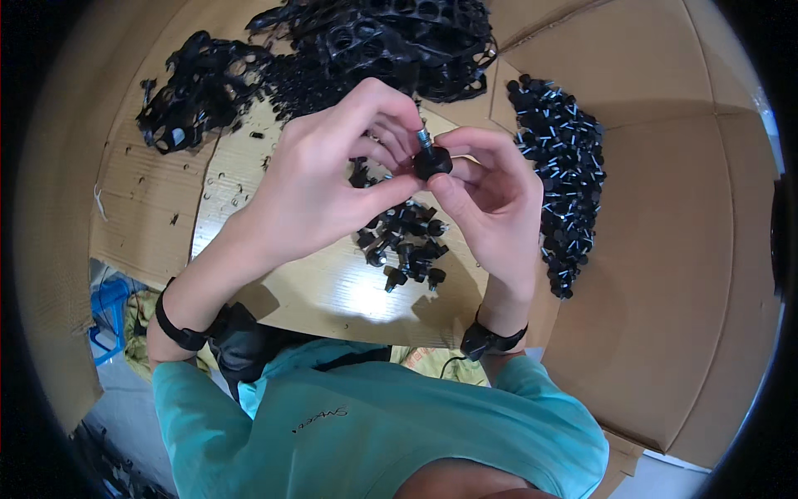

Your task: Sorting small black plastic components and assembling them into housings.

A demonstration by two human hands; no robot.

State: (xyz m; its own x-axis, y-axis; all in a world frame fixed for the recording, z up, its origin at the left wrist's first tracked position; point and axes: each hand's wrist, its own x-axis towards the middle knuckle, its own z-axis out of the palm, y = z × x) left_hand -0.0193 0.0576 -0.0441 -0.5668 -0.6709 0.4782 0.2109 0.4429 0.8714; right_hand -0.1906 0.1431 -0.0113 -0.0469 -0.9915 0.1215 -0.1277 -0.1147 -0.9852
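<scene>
Both hands meet above the middle of a cardboard-covered table (665, 274). Between them is a small black plastic knob (432, 161) with a short metal threaded stud sticking up. My left hand (320, 179) pinches the knob with thumb and fingers from the left. My right hand (495, 195) grips the same knob from the right, thumb under it. Just below the hands lies a small heap of the same black knobs (407, 245). A long pile of knobs with bright studs (561, 166) lies to the right.
A tangled mass of black plastic frames (332, 50) fills the far side of the table, and tiny black bits lie scattered at the left. A blue crate (108, 312) sits low at the left. Black bands circle both wrists.
</scene>
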